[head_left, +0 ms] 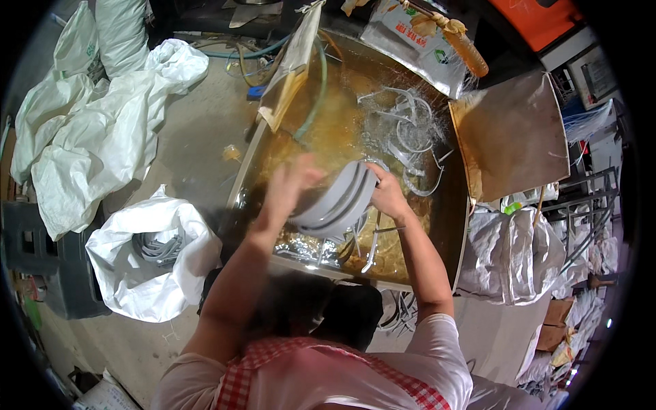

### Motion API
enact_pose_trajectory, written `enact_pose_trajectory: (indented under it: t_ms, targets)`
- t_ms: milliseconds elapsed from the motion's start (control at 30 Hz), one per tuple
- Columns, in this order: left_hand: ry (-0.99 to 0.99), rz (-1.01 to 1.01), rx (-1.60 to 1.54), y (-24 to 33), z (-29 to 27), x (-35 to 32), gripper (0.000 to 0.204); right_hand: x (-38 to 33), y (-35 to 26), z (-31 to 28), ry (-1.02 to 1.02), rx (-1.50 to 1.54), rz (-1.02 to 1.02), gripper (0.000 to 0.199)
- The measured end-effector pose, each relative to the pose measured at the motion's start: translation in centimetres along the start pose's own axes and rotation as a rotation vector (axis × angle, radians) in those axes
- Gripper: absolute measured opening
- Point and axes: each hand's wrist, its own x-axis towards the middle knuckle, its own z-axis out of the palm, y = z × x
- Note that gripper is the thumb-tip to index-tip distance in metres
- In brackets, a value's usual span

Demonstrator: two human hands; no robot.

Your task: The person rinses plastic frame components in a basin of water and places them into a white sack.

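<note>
You are leaning over a large metal tank (456,225) filled with murky yellow-brown liquid, and both your hands are gripping a stack of grey curved plastic strips (337,200) just above its near half. Your left hand (292,184) is blurred, pressing on the stack's left end with fingers spread around it; your right hand (387,192) is clamping the stack's right end, fingers curled over the top. More loose grey strips (408,133) are lying in the liquid beyond the stack, toward the tank's far side. Left of the tank, on the concrete floor, an open white sack (119,273) is holding more grey strips (158,247). A flat brown board (516,137) is resting against the tank's right rim, and a filled white sack (506,256) is sitting just below that board.
</note>
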Motion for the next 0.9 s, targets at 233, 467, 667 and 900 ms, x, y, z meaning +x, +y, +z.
enact_pose_trajectory:
  t_ms: [233, 467, 667, 900]
  targets:
    - [0.145, 0.075, -0.453, -4.7, 0.5, 1.8, 0.087, 0.4, 3.7, -0.7, 0.254, 0.374, 0.272, 0.009]
    - [0.143, -0.043, -0.369, -1.2, 4.1, 0.1, 0.089, -1.0, 1.4, -0.7, 0.261, 0.536, 0.438, 0.026]
    - [0.162, -0.215, -0.334, -5.5, 3.3, 2.2, 0.029, -3.0, 1.9, -2.2, 0.058, 0.848, 0.242, 0.053]
    - [0.247, -0.296, -0.621, -6.4, 4.0, 2.2, 0.025, -5.1, 2.2, 1.3, -0.066, 1.531, 0.037, 0.084]
